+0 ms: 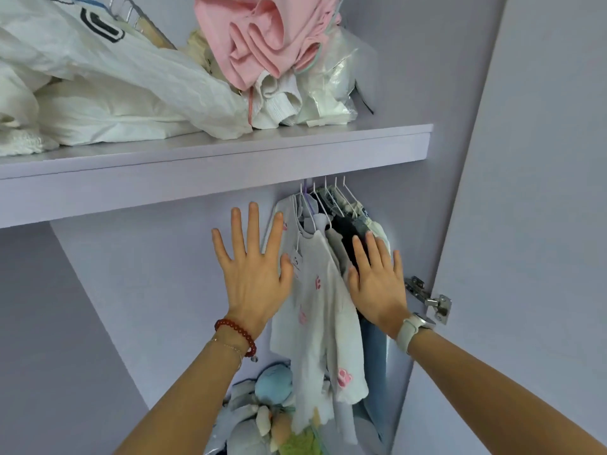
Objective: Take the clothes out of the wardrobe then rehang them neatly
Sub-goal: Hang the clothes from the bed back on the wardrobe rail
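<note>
Reaching into the wardrobe, both hands were flat with fingers straight and spread, holding nothing. Left hand [253, 274] sat at 9 o'clock of the hanging clothes [323, 310], thumb just touching the white printed top. The clothes hung bunched at the rail's right end, under the shelf [210, 165]. Right hand [377, 284] at 3 o'clock lay against the dark garments. Likely light, soft, floppy fabric; best grabbed by the white hangers [331, 200] near the hooks, not the cloth.

a home bedroom wardrobe [476, 93]: lilac shelf [213, 172], hung clothes [323, 290], plush toys [262, 418]
</note>
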